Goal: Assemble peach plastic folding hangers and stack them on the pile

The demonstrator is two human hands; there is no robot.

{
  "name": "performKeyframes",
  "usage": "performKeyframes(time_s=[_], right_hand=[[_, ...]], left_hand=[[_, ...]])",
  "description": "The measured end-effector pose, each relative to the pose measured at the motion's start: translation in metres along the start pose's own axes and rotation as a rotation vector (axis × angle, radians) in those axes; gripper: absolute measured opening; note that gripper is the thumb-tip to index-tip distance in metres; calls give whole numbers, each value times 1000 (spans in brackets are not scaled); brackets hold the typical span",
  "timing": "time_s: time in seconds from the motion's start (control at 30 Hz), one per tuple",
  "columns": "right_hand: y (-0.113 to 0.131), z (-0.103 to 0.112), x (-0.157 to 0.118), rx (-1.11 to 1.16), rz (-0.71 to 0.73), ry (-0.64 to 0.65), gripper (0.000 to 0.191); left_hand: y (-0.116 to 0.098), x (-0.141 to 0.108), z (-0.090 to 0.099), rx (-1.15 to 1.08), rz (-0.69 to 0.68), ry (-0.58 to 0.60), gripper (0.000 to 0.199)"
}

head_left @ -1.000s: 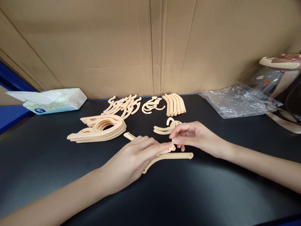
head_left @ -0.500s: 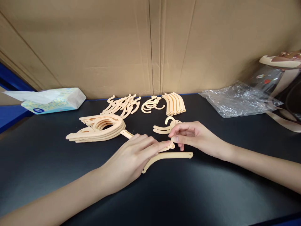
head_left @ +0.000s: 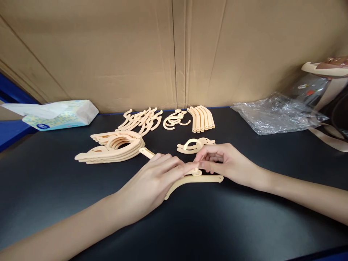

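Observation:
My left hand (head_left: 154, 185) lies over a cream plastic arm piece (head_left: 146, 153), whose far end sticks out beyond the knuckles; its fingertips press near a small joint. My right hand (head_left: 220, 161) pinches a cream hook piece (head_left: 196, 142) at that joint, the hook's curve rising above the fingers. Just below the joint lies a curved cream strip (head_left: 201, 178), partly under my left hand. Behind the hook are a few flat cream pieces (head_left: 186, 149), partly hidden by it and my right hand.
Stacked cream hanger parts (head_left: 111, 148) lie at left. Behind are wavy pieces (head_left: 141, 119), loose hooks (head_left: 175, 119) and a row of curved strips (head_left: 201, 119). A tissue pack (head_left: 61, 115) is back left, clear plastic bags (head_left: 277, 112) back right, before a cardboard wall (head_left: 122, 54).
The hook has turned and tipped to the left, and its joint end has shifted slightly down. My right fingers have moved a little with it; my left hand stays nearly still.

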State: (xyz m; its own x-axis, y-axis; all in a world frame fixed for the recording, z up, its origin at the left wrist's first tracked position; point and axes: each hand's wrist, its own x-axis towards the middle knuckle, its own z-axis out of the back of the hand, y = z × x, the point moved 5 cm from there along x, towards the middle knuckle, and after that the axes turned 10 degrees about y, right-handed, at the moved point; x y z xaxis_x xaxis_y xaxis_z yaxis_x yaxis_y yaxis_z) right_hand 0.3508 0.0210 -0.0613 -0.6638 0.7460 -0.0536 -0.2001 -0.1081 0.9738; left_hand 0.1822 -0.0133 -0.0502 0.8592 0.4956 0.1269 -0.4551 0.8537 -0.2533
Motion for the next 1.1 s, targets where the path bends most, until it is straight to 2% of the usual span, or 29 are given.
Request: performKeyframes(time_s=[0.13,0.33,0.53,0.83,1.1], right_hand=[[0,-1,1,64,37,46,11],[-3,4,4,143,67,81,9],[-3,8,5,214,118,4,8],[-4,5,4,126,99,7,14],[-2,8,5,142,113,25,10]], left_hand=[[-4,0,-2,-17,-44,-7,43],[4,-2,6,-30,60,-101,33],[3,0,4,-21,40,-74,36],[2,3,5,-32,-8,-70,40],[2,-1,0,-19,2,6,43]])
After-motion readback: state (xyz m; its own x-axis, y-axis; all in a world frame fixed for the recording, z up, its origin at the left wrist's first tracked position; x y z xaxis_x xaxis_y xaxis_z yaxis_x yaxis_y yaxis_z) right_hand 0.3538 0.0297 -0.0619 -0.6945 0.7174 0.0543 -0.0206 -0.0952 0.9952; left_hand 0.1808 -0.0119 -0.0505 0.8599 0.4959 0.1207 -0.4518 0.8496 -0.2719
